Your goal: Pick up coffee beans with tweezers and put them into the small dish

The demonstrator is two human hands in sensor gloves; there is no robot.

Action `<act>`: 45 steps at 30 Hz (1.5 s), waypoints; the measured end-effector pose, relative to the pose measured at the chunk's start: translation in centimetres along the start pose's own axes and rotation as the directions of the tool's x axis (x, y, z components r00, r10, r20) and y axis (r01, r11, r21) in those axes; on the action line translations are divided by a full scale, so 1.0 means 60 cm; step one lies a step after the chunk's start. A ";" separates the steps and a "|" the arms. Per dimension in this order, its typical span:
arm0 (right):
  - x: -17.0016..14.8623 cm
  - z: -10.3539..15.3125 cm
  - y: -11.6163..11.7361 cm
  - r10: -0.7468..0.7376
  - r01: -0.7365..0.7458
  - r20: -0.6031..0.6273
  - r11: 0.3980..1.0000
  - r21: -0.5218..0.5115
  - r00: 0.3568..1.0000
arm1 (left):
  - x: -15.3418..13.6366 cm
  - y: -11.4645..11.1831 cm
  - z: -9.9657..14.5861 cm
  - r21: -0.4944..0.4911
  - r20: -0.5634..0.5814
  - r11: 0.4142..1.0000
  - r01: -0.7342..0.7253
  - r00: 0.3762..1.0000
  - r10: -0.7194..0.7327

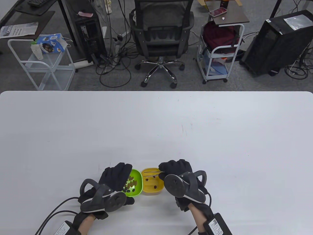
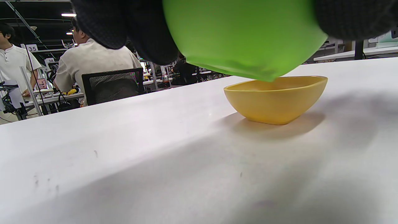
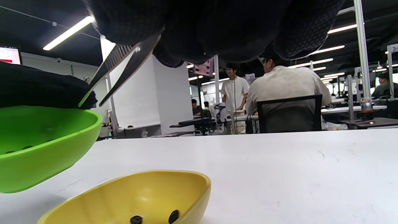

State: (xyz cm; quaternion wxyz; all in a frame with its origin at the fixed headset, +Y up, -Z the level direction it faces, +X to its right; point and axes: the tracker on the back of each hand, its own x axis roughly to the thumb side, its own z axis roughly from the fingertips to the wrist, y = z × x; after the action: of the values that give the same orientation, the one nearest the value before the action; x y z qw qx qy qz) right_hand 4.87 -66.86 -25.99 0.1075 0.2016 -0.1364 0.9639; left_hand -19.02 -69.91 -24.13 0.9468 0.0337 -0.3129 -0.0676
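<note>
1. Low in the table view, the knit-gloved left hand [image 1: 115, 178] grips the smooth green dish [image 1: 134, 183] of dark beans [image 1: 130, 184], lifted off the white table [image 1: 156, 127].
2. The right hand [image 1: 176, 169] pinches metal tweezers [image 1: 151, 173], tips apart, over the glossy yellow dish [image 1: 152, 184], which holds a few beans.
3. Far left in the left wrist view, a sign [image 2: 32, 48] reads "35".

Both gloved hands sit low and close together, left hand [image 1: 115, 177] cupped, right hand [image 1: 174, 169] pinching.

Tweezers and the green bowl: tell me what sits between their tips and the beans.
Nothing: in the right wrist view the tweezers have open tips above the green bowl, only air over the beans.
</note>
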 end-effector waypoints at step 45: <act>0.088 0.001 0.038 0.179 -0.190 0.217 0.981 0.034 0.960 | 0.006 0.003 -0.001 0.004 0.006 1.000 0.029 1.000 -0.029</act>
State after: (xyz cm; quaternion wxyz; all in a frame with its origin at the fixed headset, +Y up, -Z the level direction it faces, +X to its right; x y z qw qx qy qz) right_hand -0.41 -68.20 -24.24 -0.0037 0.2931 -0.1390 0.9459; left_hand -18.69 -69.79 -23.94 0.9447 0.0399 -0.3155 -0.0806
